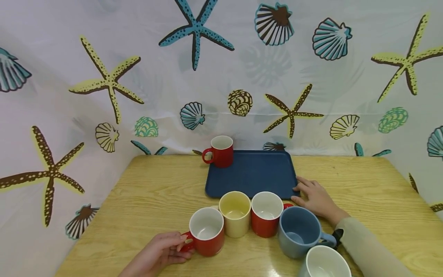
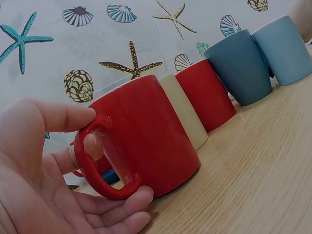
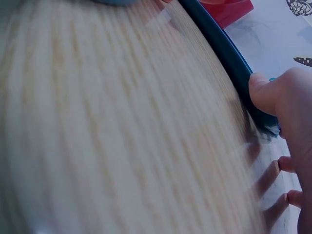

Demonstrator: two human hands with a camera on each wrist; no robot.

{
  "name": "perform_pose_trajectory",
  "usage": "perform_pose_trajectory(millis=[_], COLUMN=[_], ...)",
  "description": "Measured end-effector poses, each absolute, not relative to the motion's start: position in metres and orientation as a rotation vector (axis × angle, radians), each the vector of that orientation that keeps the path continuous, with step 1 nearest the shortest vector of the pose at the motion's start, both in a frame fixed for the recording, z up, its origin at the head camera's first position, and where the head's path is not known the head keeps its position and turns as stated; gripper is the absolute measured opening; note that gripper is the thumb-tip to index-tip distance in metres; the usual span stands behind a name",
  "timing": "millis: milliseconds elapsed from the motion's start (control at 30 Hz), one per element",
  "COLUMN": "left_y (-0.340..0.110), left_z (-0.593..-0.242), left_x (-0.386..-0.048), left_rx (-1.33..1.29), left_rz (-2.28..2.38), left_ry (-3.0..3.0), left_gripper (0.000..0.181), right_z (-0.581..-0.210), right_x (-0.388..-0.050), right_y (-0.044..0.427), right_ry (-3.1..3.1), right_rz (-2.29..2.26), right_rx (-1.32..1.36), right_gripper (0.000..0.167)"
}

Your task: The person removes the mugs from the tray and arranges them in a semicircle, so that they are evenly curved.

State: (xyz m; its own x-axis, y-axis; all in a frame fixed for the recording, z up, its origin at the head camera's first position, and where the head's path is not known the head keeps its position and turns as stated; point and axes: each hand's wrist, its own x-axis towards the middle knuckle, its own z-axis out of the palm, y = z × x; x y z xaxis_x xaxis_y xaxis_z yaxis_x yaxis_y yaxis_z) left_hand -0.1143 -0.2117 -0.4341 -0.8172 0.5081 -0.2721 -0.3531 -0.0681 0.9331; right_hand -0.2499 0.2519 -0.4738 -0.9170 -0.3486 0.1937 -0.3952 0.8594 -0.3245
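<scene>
My left hand (image 1: 166, 248) holds a red mug (image 2: 146, 136) by its handle; the fingers curl about the handle in the left wrist view. This mug stands upright at the left end of a row. Beside it in the row come a cream mug (image 1: 236, 217), another red mug (image 1: 265, 223), a blue mug (image 1: 297, 236) and a pale mug (image 1: 325, 265), light blue outside. My right hand (image 1: 316, 198) touches the front right corner of a dark blue tray (image 1: 259, 175). In the right wrist view the thumb (image 3: 263, 95) lies against the tray's edge, the other fingers apart from it.
One more red mug (image 1: 223, 154) with a white inside stands on the tray's back left corner. The wooden table (image 1: 155, 192) ends at a cloth (image 1: 221, 77) printed with starfish and shells, which hangs behind and at both sides.
</scene>
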Motion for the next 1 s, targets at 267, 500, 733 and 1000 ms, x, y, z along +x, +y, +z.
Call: perform_pose_trajectory(millis=[267,500,733,1000], left_y=[-0.211,-0.212,-0.216,-0.219], left_z=[-0.437,-0.433,-0.424,-0.418], left_x=[-0.115,-0.116,-0.117,-0.123], left_rx=[0.123,0.144,0.101,0.037], left_rz=[1.923,1.839,1.683,1.603], left_ry=[1.617,1.646,1.962,2.112], left_gripper=[0.025,0.025,0.028,0.042], right_z=[-0.472,-0.476,-0.479,-0.478], right_x=[-0.247,-0.249,-0.252,-0.25], right_y=[0.253,0.256,0.256,0.254], right_ry=[-2.921,-2.882,-2.88,-2.897], right_rz=[0.561,0.551,0.559,0.546], right_rx=[0.565,0.589,0.597,0.595], right_gripper=[0.041,0.039,0.041,0.042])
